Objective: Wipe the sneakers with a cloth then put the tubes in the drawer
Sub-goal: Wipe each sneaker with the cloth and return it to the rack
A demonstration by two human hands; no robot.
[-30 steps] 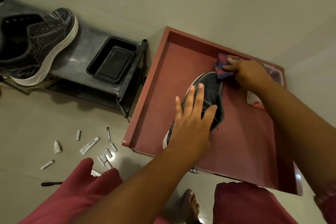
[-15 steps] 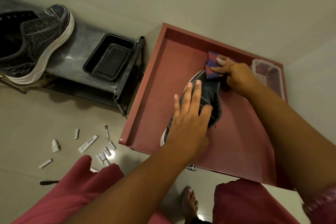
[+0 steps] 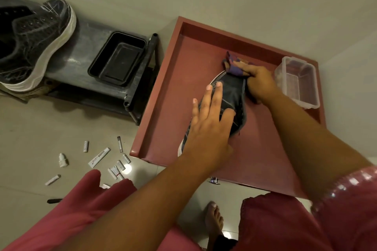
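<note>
Sneaker lying mid-drawer, pinned under flat, spread left hand, right hand clutching cloth at toe, clear tub near right rim, tubes scattered on floor beside drawer's left edge

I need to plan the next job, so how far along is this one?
Nothing looks finished yet. In hand: the left hand presses flat on the sneaker in the red drawer, while the right hand grips the cloth at its toe. Left: the second sneaker sits on the rack, whether wiped I cannot tell, and the tubes lie scattered on the floor.
</note>
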